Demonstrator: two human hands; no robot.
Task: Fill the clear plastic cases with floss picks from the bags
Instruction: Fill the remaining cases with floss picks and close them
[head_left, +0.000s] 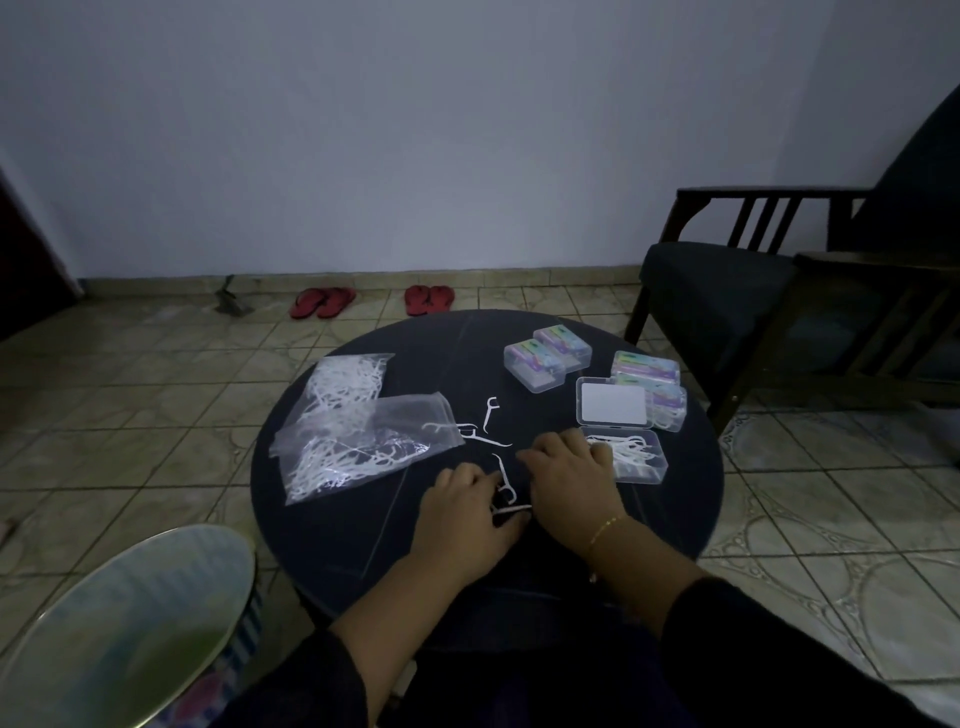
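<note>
The open case (629, 457) is placed at 3 o'clock on the round table (363, 551), lid (613, 404) folded back, so that picks can be dropped in by the right hand (569, 475). The bags (353, 431) are laid at 9 o'clock, and loose floss picks (485, 423) are scattered at the centre within reach of both hands. Closed cases (548, 357) are set aside at 1 o'clock.

The left hand (462, 506) is curled, and a few picks (511, 509) appear to be pinched at its fingertips. The right hand is held palm down with fingers loosely bent, beside the open case; whether anything is gripped cannot be told.
</note>
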